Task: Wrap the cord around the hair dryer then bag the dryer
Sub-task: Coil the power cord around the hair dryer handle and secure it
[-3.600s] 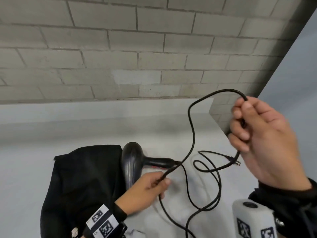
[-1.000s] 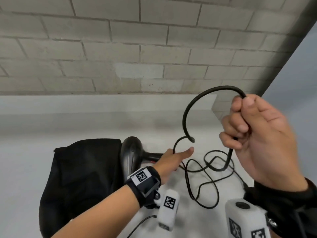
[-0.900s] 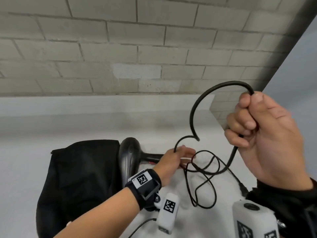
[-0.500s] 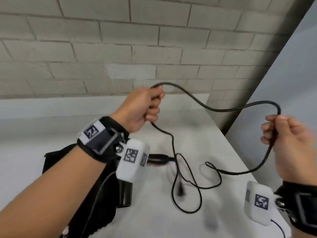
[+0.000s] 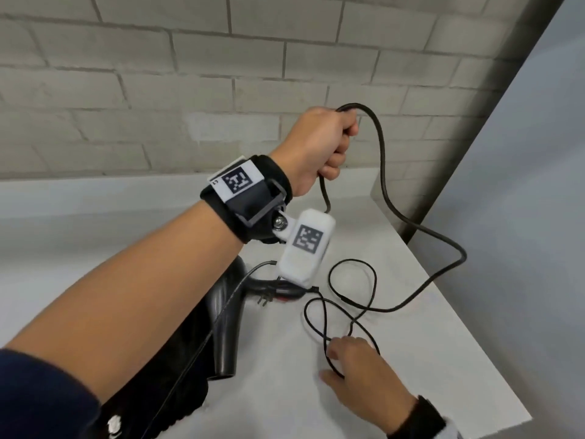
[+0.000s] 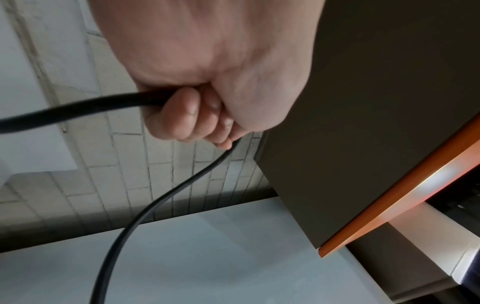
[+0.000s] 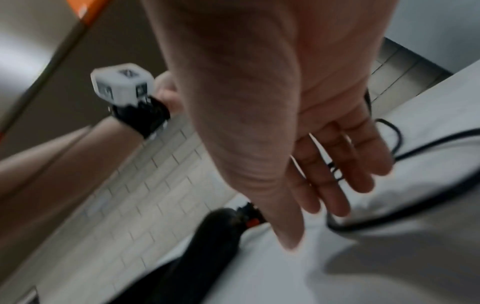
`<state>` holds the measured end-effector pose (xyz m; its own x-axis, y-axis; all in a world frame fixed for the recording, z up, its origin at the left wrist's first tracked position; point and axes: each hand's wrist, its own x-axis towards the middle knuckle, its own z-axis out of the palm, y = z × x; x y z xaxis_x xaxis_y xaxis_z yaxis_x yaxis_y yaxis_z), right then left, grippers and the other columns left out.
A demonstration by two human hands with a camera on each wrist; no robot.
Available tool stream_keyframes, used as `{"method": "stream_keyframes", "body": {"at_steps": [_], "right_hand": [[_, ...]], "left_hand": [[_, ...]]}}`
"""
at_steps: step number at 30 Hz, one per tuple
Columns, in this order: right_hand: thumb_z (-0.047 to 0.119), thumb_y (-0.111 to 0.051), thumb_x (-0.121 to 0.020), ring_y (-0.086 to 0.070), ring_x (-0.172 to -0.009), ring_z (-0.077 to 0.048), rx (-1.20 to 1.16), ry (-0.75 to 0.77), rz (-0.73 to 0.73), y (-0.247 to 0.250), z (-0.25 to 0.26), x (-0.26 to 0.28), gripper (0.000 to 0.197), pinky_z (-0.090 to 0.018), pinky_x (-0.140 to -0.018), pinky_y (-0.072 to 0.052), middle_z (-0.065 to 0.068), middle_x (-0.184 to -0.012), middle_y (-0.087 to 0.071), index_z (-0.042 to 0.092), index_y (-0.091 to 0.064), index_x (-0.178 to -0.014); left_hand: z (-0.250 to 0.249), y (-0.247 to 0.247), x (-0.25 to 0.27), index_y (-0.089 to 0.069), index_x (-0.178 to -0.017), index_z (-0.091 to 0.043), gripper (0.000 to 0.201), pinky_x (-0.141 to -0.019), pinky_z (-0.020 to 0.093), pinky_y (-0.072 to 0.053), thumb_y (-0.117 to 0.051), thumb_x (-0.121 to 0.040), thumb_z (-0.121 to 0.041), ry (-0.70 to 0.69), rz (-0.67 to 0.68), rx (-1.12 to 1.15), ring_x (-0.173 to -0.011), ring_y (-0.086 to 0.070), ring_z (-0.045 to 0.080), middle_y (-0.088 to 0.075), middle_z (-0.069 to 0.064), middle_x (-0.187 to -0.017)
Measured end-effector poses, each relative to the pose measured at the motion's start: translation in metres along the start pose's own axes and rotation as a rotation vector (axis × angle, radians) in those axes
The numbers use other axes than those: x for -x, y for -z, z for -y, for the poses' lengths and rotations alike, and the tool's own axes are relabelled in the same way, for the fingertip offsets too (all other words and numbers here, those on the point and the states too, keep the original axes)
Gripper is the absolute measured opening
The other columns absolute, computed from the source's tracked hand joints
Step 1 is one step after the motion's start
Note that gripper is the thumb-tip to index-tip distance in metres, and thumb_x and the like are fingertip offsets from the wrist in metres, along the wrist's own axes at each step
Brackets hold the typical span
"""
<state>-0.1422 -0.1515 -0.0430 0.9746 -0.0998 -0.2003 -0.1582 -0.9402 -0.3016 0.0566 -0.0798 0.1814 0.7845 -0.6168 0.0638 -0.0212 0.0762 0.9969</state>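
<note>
My left hand (image 5: 329, 144) is raised above the table and grips the black cord (image 5: 384, 198) in a fist, which the left wrist view shows as fingers (image 6: 182, 117) curled round the cord (image 6: 122, 222). From there the cord hangs in a wide arc to the right and ends in loose loops on the table. My right hand (image 5: 335, 364) is low over those loops, its fingers (image 7: 335, 176) straight and open. The black hair dryer (image 5: 226, 315) lies on the table, partly behind my left forearm, with the plug (image 5: 264, 301) beside it. The black bag (image 5: 164, 391) lies at its left.
The white table (image 5: 443, 375) ends in an edge at the right and near side. A grey brick wall (image 5: 158, 90) stands behind it. A brown panel with an orange edge (image 6: 389, 205) shows in the left wrist view.
My right hand has let go of the cord and dropped to the loops on the table. My left hand still holds the cord up, now further right.
</note>
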Motion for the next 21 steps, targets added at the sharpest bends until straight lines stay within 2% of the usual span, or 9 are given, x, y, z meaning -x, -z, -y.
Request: {"method": "stream_keyframes", "body": {"at_steps": [2, 5, 7, 9, 10, 14, 17, 19, 21], "right_hand": [[0.038, -0.055, -0.094, -0.048, -0.114, -0.020, 0.107, -0.036, 0.035, -0.009, -0.002, -0.001, 0.035, -0.030, -0.093, -0.042, 0.000, -0.122, -0.053, 0.016, -0.051, -0.122], [0.027, -0.046, -0.100, -0.054, -0.109, -0.023, 0.090, -0.049, 0.054, -0.018, 0.001, -0.002, 0.024, -0.028, -0.078, -0.037, -0.005, -0.120, -0.056, 0.012, -0.048, -0.118], [0.021, -0.040, -0.101, -0.055, -0.093, -0.017, 0.021, 0.007, 0.063, -0.017, 0.002, 0.001, 0.007, -0.029, -0.073, -0.035, -0.003, -0.105, -0.055, 0.018, -0.046, -0.103], [0.022, -0.038, -0.101, -0.044, -0.072, -0.004, -0.109, 0.067, 0.033, -0.004, 0.001, 0.006, 0.018, -0.030, -0.073, -0.039, 0.006, -0.083, -0.046, 0.025, -0.036, -0.083], [0.024, -0.038, -0.101, -0.042, -0.068, -0.003, -0.164, 0.103, -0.002, 0.008, 0.003, 0.009, 0.021, -0.030, -0.072, -0.040, 0.009, -0.078, -0.044, 0.026, -0.035, -0.080], [0.035, -0.042, -0.101, -0.047, -0.065, -0.006, -0.192, 0.283, -0.194, 0.074, 0.015, 0.024, 0.020, -0.028, -0.064, -0.043, 0.014, -0.068, -0.049, 0.031, -0.045, -0.082], [0.033, -0.048, -0.100, -0.051, -0.063, -0.011, -0.278, 0.367, -0.310, 0.120, 0.028, 0.033, 0.021, -0.025, -0.059, -0.043, 0.007, -0.066, -0.054, 0.025, -0.056, -0.082], [0.032, -0.050, -0.098, -0.051, -0.062, -0.013, -0.324, 0.401, -0.373, 0.141, 0.034, 0.035, 0.020, -0.020, -0.057, -0.041, 0.005, -0.066, -0.055, 0.024, -0.061, -0.083], [0.031, -0.051, -0.098, -0.049, -0.059, -0.009, -0.310, 0.425, -0.396, 0.152, 0.039, 0.031, 0.019, -0.014, -0.055, -0.035, 0.009, -0.062, -0.051, 0.026, -0.061, -0.082]], "left_hand": [[0.004, -0.003, -0.004, -0.046, -0.075, -0.016, 0.030, -0.036, 0.018, -0.019, -0.040, -0.104, -0.023, 0.021, -0.013, 0.004, -0.038, -0.021, 0.008, -0.028, -0.008, -0.048], [0.016, -0.010, -0.011, -0.048, -0.077, -0.014, 0.028, -0.035, 0.019, -0.021, -0.042, -0.103, -0.023, 0.079, -0.028, -0.003, -0.038, -0.022, 0.009, -0.029, -0.008, -0.048], [0.028, -0.015, -0.013, -0.050, -0.079, -0.013, 0.024, -0.036, 0.020, -0.022, -0.045, -0.101, -0.021, 0.115, -0.026, -0.048, -0.040, -0.024, 0.010, -0.030, -0.006, -0.051], [0.041, -0.018, -0.013, -0.053, -0.085, -0.011, 0.015, -0.037, 0.020, -0.026, -0.050, -0.099, -0.017, 0.138, -0.010, -0.095, -0.042, -0.026, 0.010, -0.032, -0.003, -0.058], [0.047, -0.017, -0.012, -0.054, -0.088, -0.010, 0.012, -0.037, 0.020, -0.030, -0.052, -0.098, -0.016, 0.142, -0.001, -0.121, -0.043, -0.029, 0.010, -0.035, -0.002, -0.061], [0.068, -0.007, -0.011, -0.053, -0.097, -0.011, 0.010, -0.045, 0.024, -0.044, -0.055, -0.099, -0.021, 0.168, 0.039, -0.195, -0.046, -0.038, 0.010, -0.042, 0.000, -0.070], [0.081, -0.003, -0.010, -0.053, -0.101, -0.010, 0.011, -0.052, 0.028, -0.048, -0.054, -0.100, -0.021, 0.213, 0.115, -0.170, -0.047, -0.040, 0.010, -0.046, 0.001, -0.073], [0.086, -0.002, -0.006, -0.054, -0.102, -0.010, 0.010, -0.055, 0.028, -0.050, -0.054, -0.101, -0.020, 0.225, 0.160, -0.167, -0.050, -0.044, 0.011, -0.050, 0.004, -0.076], [0.091, 0.001, -0.001, -0.056, -0.105, -0.009, 0.012, -0.062, 0.030, -0.052, -0.054, -0.101, -0.021, 0.244, 0.220, -0.173, -0.059, -0.052, 0.014, -0.057, 0.007, -0.083]]}}
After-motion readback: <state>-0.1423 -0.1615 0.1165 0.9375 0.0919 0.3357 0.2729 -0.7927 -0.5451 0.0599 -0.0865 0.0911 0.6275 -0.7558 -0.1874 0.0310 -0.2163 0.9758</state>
